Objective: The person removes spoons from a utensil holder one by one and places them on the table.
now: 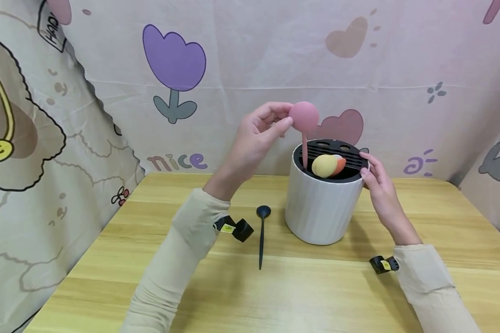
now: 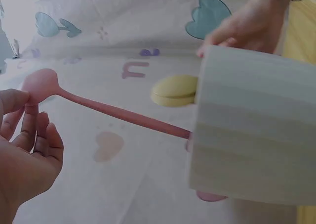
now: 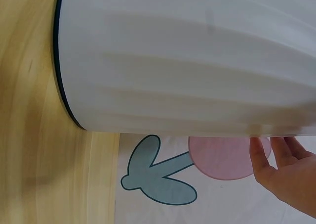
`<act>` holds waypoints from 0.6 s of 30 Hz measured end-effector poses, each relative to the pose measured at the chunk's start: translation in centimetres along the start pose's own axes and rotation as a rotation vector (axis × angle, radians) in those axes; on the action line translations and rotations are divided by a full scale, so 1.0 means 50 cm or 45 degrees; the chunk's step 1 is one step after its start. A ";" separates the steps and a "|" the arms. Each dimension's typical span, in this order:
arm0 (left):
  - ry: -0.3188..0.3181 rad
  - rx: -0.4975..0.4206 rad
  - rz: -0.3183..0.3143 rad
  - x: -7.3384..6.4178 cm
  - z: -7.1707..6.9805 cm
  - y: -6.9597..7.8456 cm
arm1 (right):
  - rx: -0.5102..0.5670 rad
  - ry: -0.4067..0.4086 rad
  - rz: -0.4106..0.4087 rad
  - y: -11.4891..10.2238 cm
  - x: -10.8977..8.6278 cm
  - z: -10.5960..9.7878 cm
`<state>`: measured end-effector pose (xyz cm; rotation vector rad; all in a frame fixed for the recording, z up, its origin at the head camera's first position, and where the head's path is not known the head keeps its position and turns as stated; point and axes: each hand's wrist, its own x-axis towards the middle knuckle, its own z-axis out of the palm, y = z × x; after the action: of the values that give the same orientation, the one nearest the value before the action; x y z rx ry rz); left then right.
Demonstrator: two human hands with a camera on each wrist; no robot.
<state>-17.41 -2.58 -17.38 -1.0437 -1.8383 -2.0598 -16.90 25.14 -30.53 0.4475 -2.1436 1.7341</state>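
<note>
My left hand (image 1: pixel 256 136) pinches a pink spoon (image 1: pixel 303 117) by its round bowl, with thumb and fingertips. The spoon's handle runs down into the white utensil holder (image 1: pixel 322 210), inside its black slotted top. In the left wrist view the pink handle (image 2: pixel 123 116) slants to the holder's mouth, its end hidden. My right hand (image 1: pixel 381 194) grips the holder's rim at the right side. Sticking out of the opening are a yellow spoon head (image 1: pixel 323 166) and an orange and white one (image 1: pixel 340 163) behind it. The holder stands upright on the table.
A black spoon (image 1: pixel 261 236) lies on the wooden table (image 1: pixel 308 291), left of the holder. A printed cloth (image 1: pixel 250 55) hangs behind the table and along its left side. Small black camera mounts (image 1: pixel 242 230) sit on both wrists.
</note>
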 end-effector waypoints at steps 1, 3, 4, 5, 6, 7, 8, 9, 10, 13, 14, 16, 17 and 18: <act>0.002 0.005 0.022 -0.001 0.000 0.007 | -0.001 0.000 0.000 0.000 0.000 0.000; 0.000 0.017 0.073 -0.005 0.000 0.020 | 0.004 0.001 0.002 0.001 0.000 -0.001; -0.003 0.023 0.098 -0.007 0.000 0.028 | 0.007 0.002 0.001 0.001 0.000 -0.001; -0.005 0.024 0.117 -0.009 0.001 0.035 | 0.006 0.001 0.002 0.001 0.000 -0.002; -0.010 0.030 0.138 -0.012 0.000 0.042 | 0.003 0.001 0.003 0.000 0.000 -0.002; -0.016 0.036 0.156 -0.015 0.000 0.048 | 0.003 0.000 0.003 0.000 0.000 -0.002; -0.022 0.043 0.177 -0.018 0.000 0.053 | 0.005 -0.001 0.002 0.000 0.000 -0.003; -0.027 0.054 0.196 -0.021 -0.001 0.057 | 0.006 -0.001 0.001 -0.001 -0.001 -0.003; -0.031 0.066 0.213 -0.025 -0.002 0.061 | 0.008 -0.002 0.000 -0.001 -0.001 -0.003; -0.046 0.121 0.256 -0.036 -0.007 0.067 | 0.012 -0.004 -0.006 -0.001 0.000 -0.002; -0.051 0.141 0.257 -0.040 -0.010 0.067 | 0.011 -0.004 -0.007 -0.001 0.000 -0.002; -0.060 0.171 0.236 -0.050 -0.015 0.066 | 0.011 -0.005 -0.008 0.000 -0.001 -0.002; -0.066 0.183 0.206 -0.055 -0.017 0.064 | 0.008 -0.006 -0.008 0.001 -0.001 -0.001; -0.073 0.189 0.168 -0.059 -0.020 0.062 | 0.010 -0.006 -0.007 0.001 -0.002 -0.001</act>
<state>-13.85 -5.08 -16.70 -1.1610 -1.8621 -1.8082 -16.86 25.21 -30.60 0.4601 -2.1377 1.7406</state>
